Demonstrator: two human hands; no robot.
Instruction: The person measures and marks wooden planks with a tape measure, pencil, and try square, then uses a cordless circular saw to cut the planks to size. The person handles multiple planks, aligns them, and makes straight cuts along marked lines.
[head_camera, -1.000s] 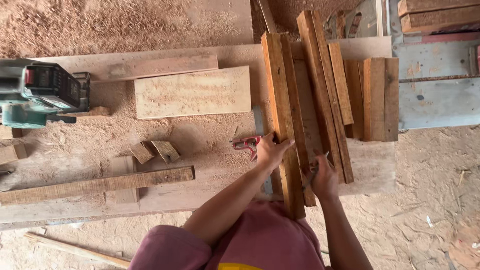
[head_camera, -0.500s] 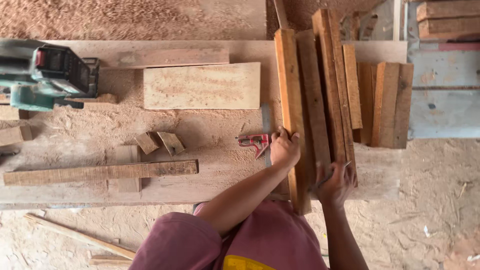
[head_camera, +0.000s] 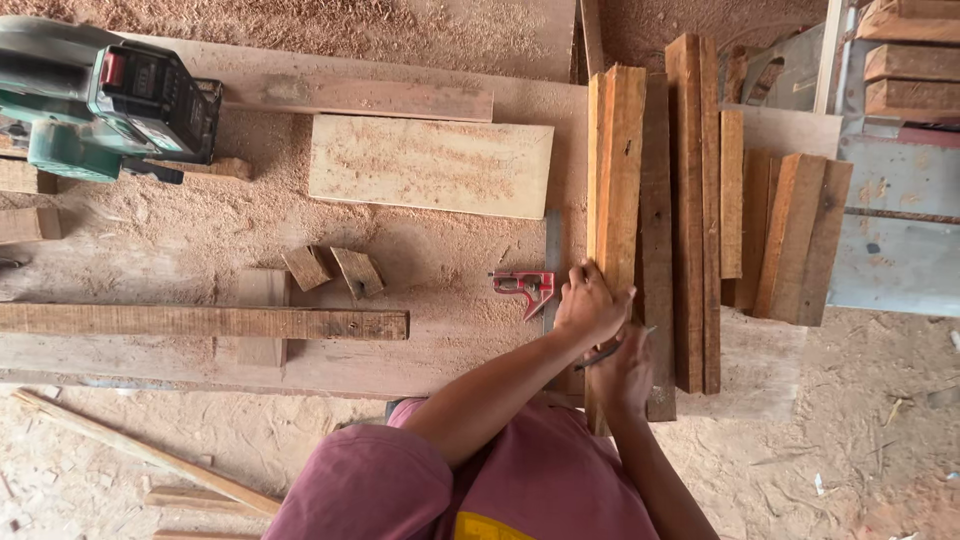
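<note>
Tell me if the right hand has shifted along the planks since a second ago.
Yes. The right hand, holding a pencil, moved left from the darker plank onto the light upright wooden plank, beneath the left hand.

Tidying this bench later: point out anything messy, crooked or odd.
Sawdust lies thick over the workbench. Two small offcuts lie askew near a long batten. The stacked planks are uneven, their ends staggered and overhanging the bench edge. Nothing looks broken.

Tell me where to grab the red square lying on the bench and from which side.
Grip the red square by its red head, coming from its left over the sawdust. The head is the chunky part, while the thin blade lies flat against the plank and the left hand crowds the right side.
</note>
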